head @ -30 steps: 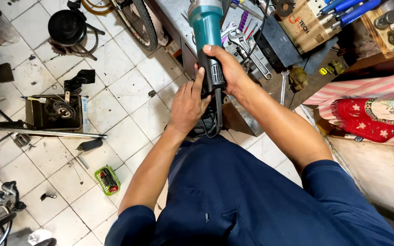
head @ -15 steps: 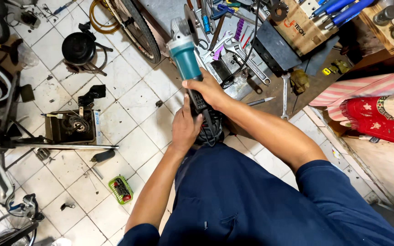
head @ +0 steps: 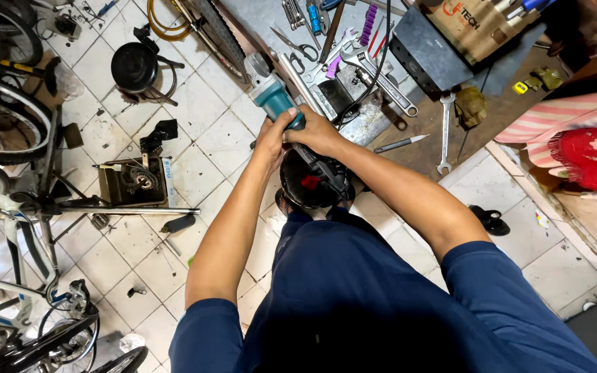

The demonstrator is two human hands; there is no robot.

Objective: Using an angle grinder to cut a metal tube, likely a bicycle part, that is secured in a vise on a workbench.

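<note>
I hold a teal and black angle grinder (head: 271, 97) out in front of me over the tiled floor. My left hand (head: 272, 138) grips its body from the left side. My right hand (head: 316, 131) wraps the black handle from the right, and the two hands touch each other. The grinder's grey head points up and to the left, near the edge of a bicycle wheel (head: 219, 31). Its black cable (head: 379, 52) runs up across the workbench. Below my hands sits a round black object (head: 312, 183) with a red spot on it.
A workbench (head: 416, 131) at upper right carries wrenches (head: 381, 79), scissors (head: 297, 47) and a dark toolbox (head: 426, 52). Bicycle wheels and a frame (head: 5, 131) crowd the left. A black pot (head: 135, 67) and a box of small metal parts (head: 133, 181) lie on the floor.
The grinder has swung from pointing straight up to leaning toward the upper left and lower in view. Both hands stayed on it, and the view has shifted to show more floor at left.
</note>
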